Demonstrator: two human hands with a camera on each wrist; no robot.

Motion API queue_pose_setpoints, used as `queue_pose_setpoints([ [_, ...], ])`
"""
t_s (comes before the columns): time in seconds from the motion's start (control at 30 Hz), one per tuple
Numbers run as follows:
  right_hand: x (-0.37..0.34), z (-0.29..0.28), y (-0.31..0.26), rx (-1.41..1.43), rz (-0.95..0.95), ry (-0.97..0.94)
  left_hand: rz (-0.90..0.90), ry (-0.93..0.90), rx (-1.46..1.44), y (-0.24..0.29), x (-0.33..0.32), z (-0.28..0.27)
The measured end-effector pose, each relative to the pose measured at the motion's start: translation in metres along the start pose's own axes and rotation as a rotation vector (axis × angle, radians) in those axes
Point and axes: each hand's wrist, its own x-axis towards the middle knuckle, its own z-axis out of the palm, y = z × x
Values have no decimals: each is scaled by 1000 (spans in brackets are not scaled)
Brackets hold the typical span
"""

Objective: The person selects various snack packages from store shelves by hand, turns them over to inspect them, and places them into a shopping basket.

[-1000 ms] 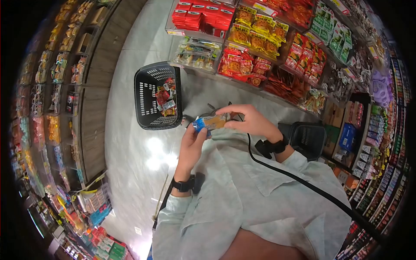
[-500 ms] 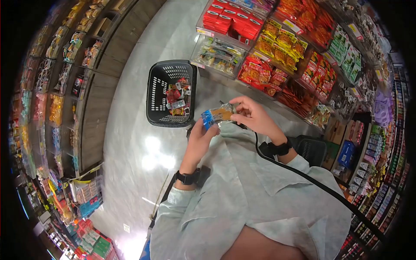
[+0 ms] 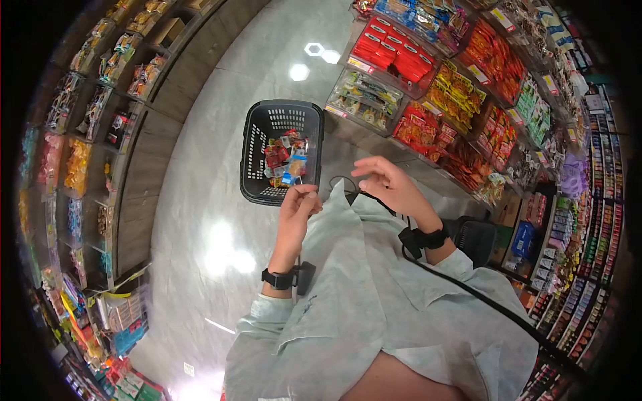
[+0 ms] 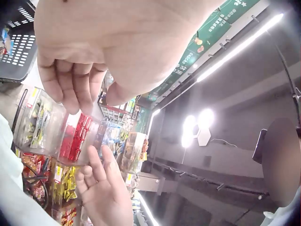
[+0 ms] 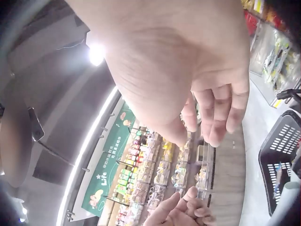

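Note:
In the head view, the blue-and-tan snack packet [image 3: 293, 171] shows over the small packs inside the black basket [image 3: 319, 134], out of both hands. My left hand [image 3: 296, 208] is just in front of the basket's near rim, its fingers loosely bent and holding nothing. To its right, my right hand [image 3: 390, 189] hovers over the shirt front with fingers spread apart and empty. The left wrist view has the left hand [image 4: 113, 37] with loosely hanging fingers, and the right wrist view has the right hand [image 5: 188, 70] likewise without anything in its grasp.
Beyond the right hand, a stepped display holds red packs [image 3: 391, 50] and yellow packs [image 3: 457, 88] in clear bins. Shelving with a wooden base [image 3: 150, 174] lines the left. A black cable [image 3: 468, 294] crosses the shirt. Another dark basket [image 3: 478, 239] stands behind the right wrist.
Both hands held the snack packet earlier; now they have let go and it shows in the basket. The hands have drawn apart, and the view has shifted so the display sits further right.

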Motion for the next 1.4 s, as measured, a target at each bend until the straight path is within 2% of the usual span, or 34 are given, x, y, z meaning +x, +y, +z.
queue_pose_setpoints([
  [0.07, -5, 2, -2, -106, 33, -11, -37, -42, 8, 0, 6, -12],
  [0.17, -19, 6, 0, -68, 60, 78, -102, -110, 42, 1, 18, -17],
  [0.4, -56, -14, 16, -66, 108, 238, -160, -230, 136, -6, 44, 9],
  [0.6, -78, -56, 31, -54, 132, 259, -182, -271, 220, -16, 57, 54],
  [0.93, -107, -162, 82, 40, 111, 294, -246, -178, 330, -51, 60, 169],
  [1.2, -133, -226, 110, 87, 111, 316, -245, -301, 444, -60, 81, 245],
  [1.4, -142, -244, 117, 118, 128, 407, -258, -345, 474, -55, 111, 269],
])
